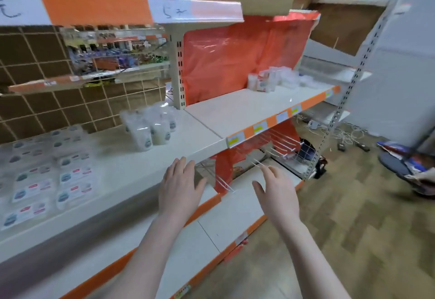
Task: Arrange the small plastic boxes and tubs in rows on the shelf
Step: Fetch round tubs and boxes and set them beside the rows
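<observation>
**Both hands bare before the shelf, stock to either side**

Here we start at the far left, where flat labelled plastic boxes (54, 176) lie in rows on the pale shelf (131, 157), their labels facing up. The picture is blurred there, so we cannot read the labels or count the boxes. Just right of them, further back on the same shelf, stands a small cluster of clear tubs (150, 127) holding something white, upright and close together.

Next comes our left hand (180, 187), fingers straight and slightly spread, holding nothing. Its fingertips reach the front edge of the shelf; whether they touch it we cannot tell. The tubs sit above and a little to the left of this hand, well apart from it, and the flat boxes lie further off to its left.

Our right hand (276, 196) hangs beside the left, also with fingers loosely extended and nothing in them, over the lower shelf (237, 218) near a set of thin wire hooks (277, 145).

Further right and much deeper in the view, a heap of clear containers (273, 81) rests at the back of the neighbouring shelf bay (259, 108), against an orange plastic sheet (235, 58). That heap is well apart from both hands, up and to the right of them.

Beyond the shelving, at the right edge, we see a wooden floor (353, 228) with loose white cables (343, 134).
</observation>
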A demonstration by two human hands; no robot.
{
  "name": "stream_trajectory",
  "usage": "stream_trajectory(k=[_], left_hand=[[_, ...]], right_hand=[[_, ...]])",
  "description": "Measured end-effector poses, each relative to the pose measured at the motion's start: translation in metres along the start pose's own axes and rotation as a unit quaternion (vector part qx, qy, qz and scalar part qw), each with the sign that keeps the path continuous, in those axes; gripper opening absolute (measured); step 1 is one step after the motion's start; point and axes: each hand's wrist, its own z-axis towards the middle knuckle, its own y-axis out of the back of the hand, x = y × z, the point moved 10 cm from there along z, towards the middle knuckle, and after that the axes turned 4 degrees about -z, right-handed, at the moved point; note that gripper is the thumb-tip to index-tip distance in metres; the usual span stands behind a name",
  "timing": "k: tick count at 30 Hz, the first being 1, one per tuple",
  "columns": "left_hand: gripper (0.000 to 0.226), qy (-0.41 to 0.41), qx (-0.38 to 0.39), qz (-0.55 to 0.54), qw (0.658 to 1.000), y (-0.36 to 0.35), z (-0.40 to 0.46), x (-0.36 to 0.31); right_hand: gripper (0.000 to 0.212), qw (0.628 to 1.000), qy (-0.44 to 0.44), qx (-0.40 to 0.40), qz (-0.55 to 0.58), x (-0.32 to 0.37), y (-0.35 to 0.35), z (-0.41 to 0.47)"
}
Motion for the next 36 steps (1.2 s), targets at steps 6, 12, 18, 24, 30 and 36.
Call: stream_trajectory(k=[6,12,18,24,30,36], left_hand=[[0.059,-0.043,0.022,-0.02,0.999,-0.05,0.059,-0.066],[0.06,-0.06,0.007,-0.037,0.997,-0.106,0.154,-0.117],[0.059,-0.072,0.023,-0.031,0.997,-0.162,0.265,-0.171],[0.06,-0.08,0.021,-0.029,0.996,-0.187,0.349,-0.213],[0.059,-0.035,0.0,-0.026,0.999,-0.227,0.414,-0.235],[0.06,0.049,-0.032,-0.022,0.998,-0.284,0.479,-0.272]], right_hand=[[0.035,0.999,-0.039,-0.004,-0.03,-0.065,-0.009,0.04],[0.033,0.997,-0.054,-0.007,-0.062,-0.139,-0.032,0.123],[0.034,0.997,-0.058,-0.01,-0.053,-0.209,-0.047,0.231],[0.029,0.997,-0.069,-0.015,-0.041,-0.267,-0.048,0.318],[0.032,0.999,-0.039,-0.012,-0.012,-0.32,-0.07,0.402],[0.039,0.999,0.033,0.008,0.026,-0.389,-0.108,0.505]])
